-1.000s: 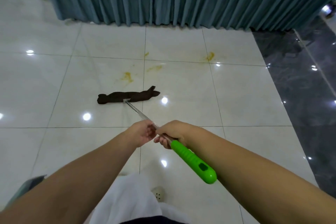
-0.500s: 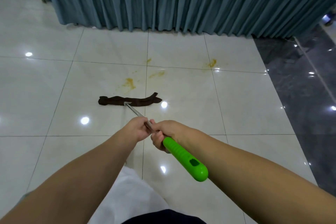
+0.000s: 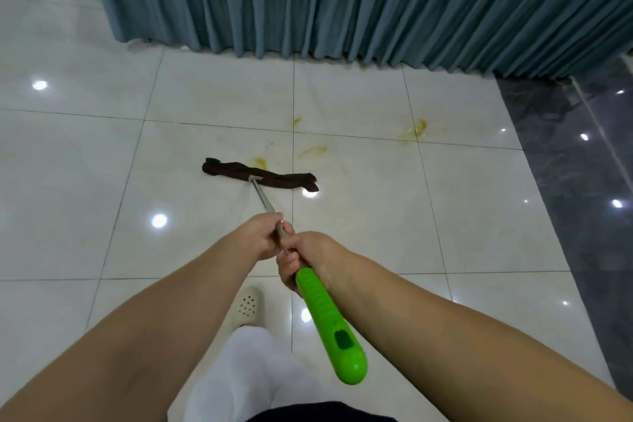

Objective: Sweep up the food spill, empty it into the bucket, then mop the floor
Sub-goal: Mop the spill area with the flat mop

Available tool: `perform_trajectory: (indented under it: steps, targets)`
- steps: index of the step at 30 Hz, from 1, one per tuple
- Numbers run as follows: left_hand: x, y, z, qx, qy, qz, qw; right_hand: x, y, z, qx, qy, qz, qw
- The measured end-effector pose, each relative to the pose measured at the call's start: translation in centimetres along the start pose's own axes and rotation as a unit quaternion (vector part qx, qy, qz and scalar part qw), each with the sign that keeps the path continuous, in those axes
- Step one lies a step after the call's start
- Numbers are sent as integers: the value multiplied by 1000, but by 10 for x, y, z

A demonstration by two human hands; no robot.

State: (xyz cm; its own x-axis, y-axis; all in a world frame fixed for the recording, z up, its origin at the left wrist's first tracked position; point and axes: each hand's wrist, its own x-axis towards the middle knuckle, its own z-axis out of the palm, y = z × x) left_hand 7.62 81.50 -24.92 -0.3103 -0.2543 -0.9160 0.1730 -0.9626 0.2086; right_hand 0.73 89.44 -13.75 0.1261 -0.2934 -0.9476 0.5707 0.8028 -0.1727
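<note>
You've got the mop in both hands, and it's all mopping from the look of it, with no crumbs or bucket in view. Your left hand wraps the bare metal shaft, fingers curled round it, while your right hand grips just behind it, where the steel meets the green plastic handle. The two hands sit nearly touching.

The mop head, a dark brown cloth twisted into a long roll, lies flat on the white floor tiles, with its far edge touching the nearest yellow stain. A second smear sits just beyond the head to the right, a small spot lies farther off, and the largest stain is well off to the right of the head, towards the teal curtain.

That cloth looks soft and limp, so it will probably bunch and drag rather than scrub; you'll likely need downward weight through the shaft. The pole itself reads as light and stiff. The glossy tile looks slick, so expect the head to skate. Your ribbed green grip is the sure hold; the smooth steel under your left hand may slip if wet. Your shoe stands behind the mop head, clear of the stains.
</note>
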Motion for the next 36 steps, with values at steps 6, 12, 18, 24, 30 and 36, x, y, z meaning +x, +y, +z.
perform_trajectory:
  steps: [6, 12, 18, 24, 30, 36]
  targets:
    - [11, 78, -1, 0, -17, -19, 1000, 24, -52, 50, 35, 21, -4, 999]
    - [30, 122, 0, 21, -20, -16, 999, 45, -78, 72, 94, 18, -13, 995]
    - [41, 138, -1, 33, -9, -30, 999, 53, -83, 81, 222, -44, 5, 974]
    - [26, 118, 0, 24, -8, -28, 999, 43, -70, 72, 264, -85, 11, 961]
    - [-1, 54, -5, 33, -16, -26, 999, 14, -24, 41, 232, -78, 3, 970]
    - [-35, -42, -6, 12, -25, -32, 999, -26, 50, -8, 216, -52, -3, 975]
